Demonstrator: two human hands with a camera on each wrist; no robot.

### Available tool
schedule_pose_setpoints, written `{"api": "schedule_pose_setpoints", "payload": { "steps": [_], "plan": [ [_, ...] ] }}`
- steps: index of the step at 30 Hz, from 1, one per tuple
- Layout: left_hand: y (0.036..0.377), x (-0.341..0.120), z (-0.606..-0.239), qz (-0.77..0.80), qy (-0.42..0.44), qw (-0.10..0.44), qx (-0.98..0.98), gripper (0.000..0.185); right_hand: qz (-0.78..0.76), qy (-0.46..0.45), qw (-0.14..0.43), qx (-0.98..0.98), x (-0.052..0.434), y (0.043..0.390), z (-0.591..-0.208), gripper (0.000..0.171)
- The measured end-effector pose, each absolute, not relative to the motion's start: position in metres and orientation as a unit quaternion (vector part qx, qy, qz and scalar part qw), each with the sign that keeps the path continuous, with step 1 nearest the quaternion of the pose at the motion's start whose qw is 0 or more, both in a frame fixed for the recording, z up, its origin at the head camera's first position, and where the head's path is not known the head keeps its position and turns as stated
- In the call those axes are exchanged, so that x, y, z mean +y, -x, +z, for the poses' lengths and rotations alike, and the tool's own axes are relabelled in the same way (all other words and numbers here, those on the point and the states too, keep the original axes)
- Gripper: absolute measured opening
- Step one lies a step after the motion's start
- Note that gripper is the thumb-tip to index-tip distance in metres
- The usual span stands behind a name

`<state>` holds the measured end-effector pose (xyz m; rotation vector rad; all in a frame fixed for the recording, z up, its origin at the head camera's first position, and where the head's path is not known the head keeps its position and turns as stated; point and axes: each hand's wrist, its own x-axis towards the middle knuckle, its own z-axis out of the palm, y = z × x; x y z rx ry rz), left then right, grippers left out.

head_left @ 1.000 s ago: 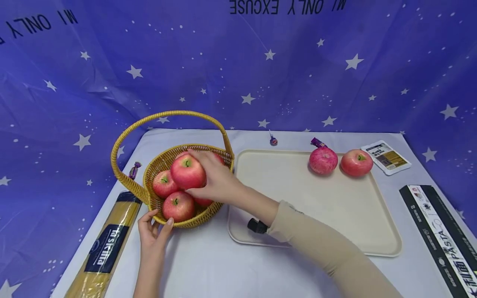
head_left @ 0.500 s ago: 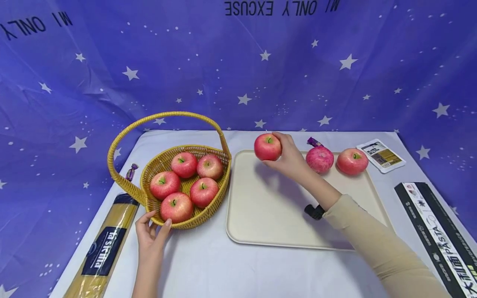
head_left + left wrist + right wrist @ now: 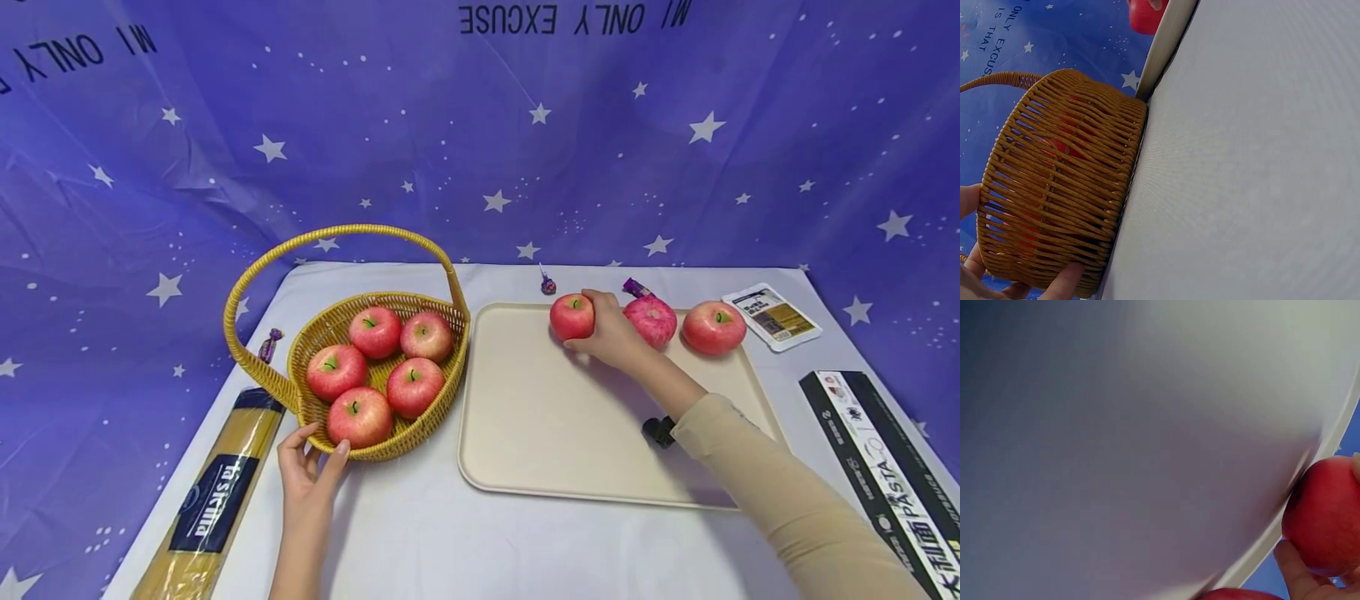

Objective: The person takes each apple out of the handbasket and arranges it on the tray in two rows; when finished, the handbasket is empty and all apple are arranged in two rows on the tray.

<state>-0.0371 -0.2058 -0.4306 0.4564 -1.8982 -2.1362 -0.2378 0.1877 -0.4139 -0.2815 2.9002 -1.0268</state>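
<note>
My right hand (image 3: 613,335) grips a red apple (image 3: 572,317) from its right side, low over the back edge of the beige tray (image 3: 525,417). In the right wrist view the apple (image 3: 1322,512) sits right at the tray's surface, fingers and thumb around it. Two more apples stand to the right on the tray, a streaky pink one (image 3: 651,322) and a paler one (image 3: 714,327). My left hand (image 3: 309,479) holds the near rim of a yellow wicker basket (image 3: 431,423), which contains several red apples (image 3: 360,417). Its fingers press the woven wall (image 3: 1060,175) in the left wrist view.
Left of the basket lie a pasta packet (image 3: 213,500) and a purple-wrapped candy (image 3: 270,343). Behind the tray are a lollipop (image 3: 548,283) and another purple candy (image 3: 637,288). A flat white packet (image 3: 774,317) and a long black pasta box (image 3: 877,475) lie at the right.
My right hand has lifted an apple out of the basket, carried it right and lowered it to the tray's back edge. The left hand stays on the basket rim.
</note>
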Motion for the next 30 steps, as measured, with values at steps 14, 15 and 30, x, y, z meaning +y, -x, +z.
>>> {"api": "schedule_pose_setpoints", "payload": {
  "steps": [14,15,30],
  "plan": [
    [0.038,-0.205,-0.432,-0.738,-0.145,0.132,-0.645,0.047,-0.254,0.143,-0.022,0.956,0.180,0.227,-0.392,0.093],
    [0.038,-0.205,-0.432,-0.738,-0.145,0.132,-0.646,0.047,-0.250,0.156,-0.033,0.955,0.176,0.225,-0.388,0.093],
    [0.038,-0.206,-0.432,-0.737,-0.147,0.130,-0.647,0.046,-0.263,0.352,0.002,0.898,0.056,0.180,-0.354,0.073]
  ]
}}
